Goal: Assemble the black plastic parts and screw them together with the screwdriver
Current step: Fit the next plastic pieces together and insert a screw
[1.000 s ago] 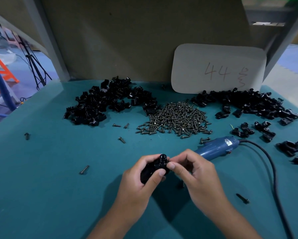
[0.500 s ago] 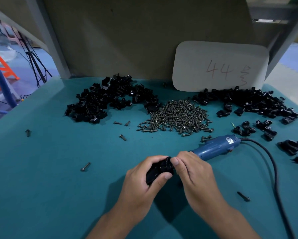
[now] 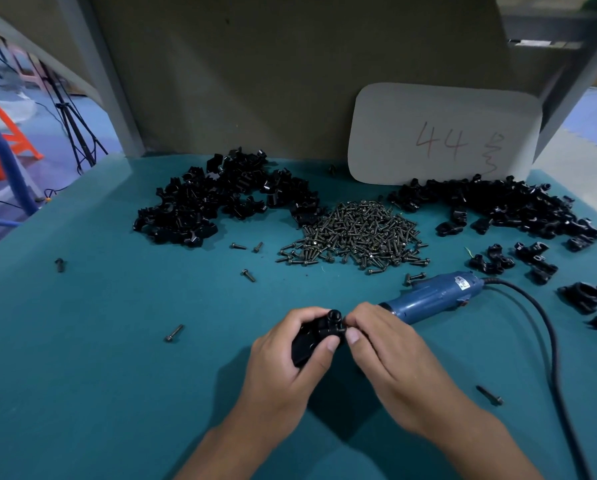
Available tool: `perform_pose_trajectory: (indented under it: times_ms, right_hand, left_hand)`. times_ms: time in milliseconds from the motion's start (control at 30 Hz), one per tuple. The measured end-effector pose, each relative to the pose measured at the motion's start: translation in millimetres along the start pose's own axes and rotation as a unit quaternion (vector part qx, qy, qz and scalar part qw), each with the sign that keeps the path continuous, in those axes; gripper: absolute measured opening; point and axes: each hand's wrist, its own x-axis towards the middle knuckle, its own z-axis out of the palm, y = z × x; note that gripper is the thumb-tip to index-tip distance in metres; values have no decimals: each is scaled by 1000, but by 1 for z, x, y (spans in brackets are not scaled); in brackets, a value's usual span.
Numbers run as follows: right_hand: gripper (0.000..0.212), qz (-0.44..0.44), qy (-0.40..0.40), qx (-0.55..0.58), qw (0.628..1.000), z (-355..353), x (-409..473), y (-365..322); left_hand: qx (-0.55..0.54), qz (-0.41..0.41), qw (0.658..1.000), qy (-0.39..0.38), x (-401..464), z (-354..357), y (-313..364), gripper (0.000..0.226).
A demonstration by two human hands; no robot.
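1. Your left hand (image 3: 283,355) curls round a black plastic part (image 3: 316,336) just above the teal table (image 3: 117,341); the thumb lies across its near face, and a round knob stands up at its top; the piece is glossy, dark and blocky, and its joints are too dim to make out.
2. Your right hand (image 3: 383,351) pinches the same part from the right, thumb and fingertips bent onto its edge, so both hands are grasping it and neither is loose.
3. Just beyond your right hand lies the blue screwdriver (image 3: 432,297) on its side; it bears a small white label too small to read; its black cord (image 3: 549,334) loops off to the right.
4. Stray screws lie apart on the table; farther back sits the screw heap (image 3: 356,233), between the left pile of black parts (image 3: 221,199) and the right pile (image 3: 504,206).
5. Farthest, a white card (image 3: 442,133) leans against the back board; it reads "44" in red, followed by a mark you cannot read.
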Motion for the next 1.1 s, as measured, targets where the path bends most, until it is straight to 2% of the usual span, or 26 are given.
perform_pose_trajectory:
  times_ms: [167,333,400,533,600,767,933,1000,1100]
  right_hand:
    - [44,20,4,47,999,1,1,1]
    - [49,36,31,46,998,0,1,-2]
    - [43,36,31,41,998,-2,-1,-2]
    - [15,28,12,58,998,-5,0,2]
    - [17,10,8,46,999,-4,1,3]
    - [39,11,37,-4,999,-2,2,3]
    - [16,5,13,29,999,-4,-1,3]
    - [23,-3,2,24,1000,-4,0,3]
    - [46,6,6,19,1000,-4,1,3]
  left_hand:
    - [-9,17,1000,-17,0,0,2,20]
    - [0,15,1000,-14,0,-1,1,25]
    - [3,7,1000,1,1,-1,0,27]
    - [-1,0,1000,14,1,-1,0,25]
    - [-5,-3,1000,10,0,-1,0,25]
    - [-13,-1,1000,-9,-1,1,1,22]
    - [-20,-12,1000,11,1,-1,0,22]
    - [-18,-7,1000,6,0,0,1,21]
    - [-13,5,1000,-15,-1,1,3,21]
